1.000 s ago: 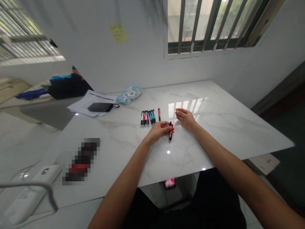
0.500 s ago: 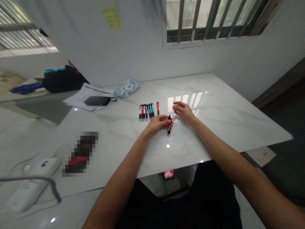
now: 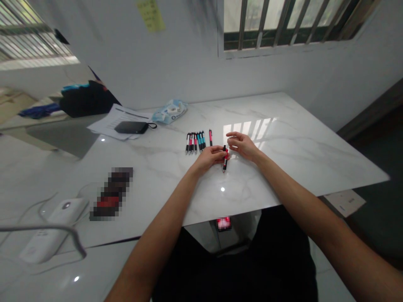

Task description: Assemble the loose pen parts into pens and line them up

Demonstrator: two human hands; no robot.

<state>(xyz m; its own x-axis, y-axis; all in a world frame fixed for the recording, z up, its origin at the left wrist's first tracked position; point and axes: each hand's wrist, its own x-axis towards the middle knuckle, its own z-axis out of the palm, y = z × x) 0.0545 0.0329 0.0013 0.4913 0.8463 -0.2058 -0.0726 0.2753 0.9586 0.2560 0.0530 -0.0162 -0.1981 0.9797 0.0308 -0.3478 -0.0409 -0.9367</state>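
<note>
My left hand (image 3: 211, 159) is closed around a black-and-red pen (image 3: 224, 165), held upright-slanted over the table with its tip toward me. The pen's middle is partly covered by my fingers, and whether a second pen lies against it I cannot tell. Just to the right, my right hand (image 3: 242, 146) has its fingers bent and brought together near the pen's top end. Anything between those fingertips is too small or pale to make out. Beyond my left hand lies a row of several pens (image 3: 195, 142) with black, red and blue barrels. A single red pen (image 3: 210, 137) lies a little apart from them.
The marble-patterned table (image 3: 315, 159) meets the wall behind. A pale blue packet (image 3: 170, 111), papers (image 3: 108, 121) and a black pouch-like case (image 3: 131, 127) lie at back left. A blurred-out dark object (image 3: 111, 193) and a white device (image 3: 53, 230) with cables lie at left.
The whole view has shifted slightly, so the table and its things sit a little higher. Both hands keep nearly the same pose, the left still holding the pen.
</note>
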